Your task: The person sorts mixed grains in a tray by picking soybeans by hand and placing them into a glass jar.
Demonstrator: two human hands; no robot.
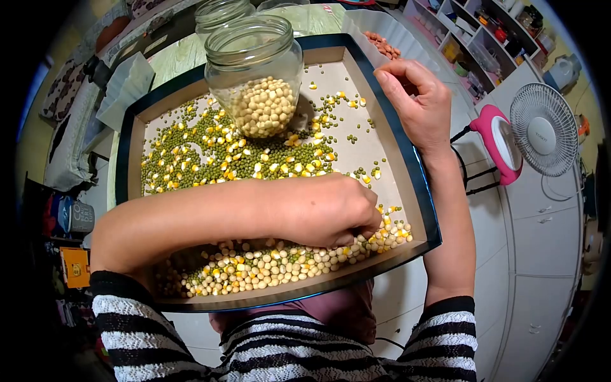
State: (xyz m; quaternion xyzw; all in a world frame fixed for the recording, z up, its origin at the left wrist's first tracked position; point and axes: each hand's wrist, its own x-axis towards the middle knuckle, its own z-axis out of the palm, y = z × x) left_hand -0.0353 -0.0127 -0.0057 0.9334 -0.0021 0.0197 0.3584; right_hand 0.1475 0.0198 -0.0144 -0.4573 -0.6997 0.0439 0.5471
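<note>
My left hand (353, 211) reaches across the tray, its fingers curled down among soybeans (280, 266) and corn kernels at the near right. What its fingertips pinch is hidden. My right hand (420, 102) is raised over the tray's right rim, thumb and fingers curled together; I cannot make out anything between them. The shallow dark-edged tray (396, 137) holds green mung beans (219, 146) mixed with yellow-white corn kernels (258, 169) across its middle, and soybeans along its near side. A glass jar (254, 57), partly filled with soybeans, stands upright at the tray's far side.
Behind the tray, another glass jar (223, 11) stands on the table (175, 52). A translucent container (356, 22) by the far right corner has reddish-brown nuts or beans (382, 44) beside it. A translucent container (127, 89) is at left. A fan (541, 130) stands at right.
</note>
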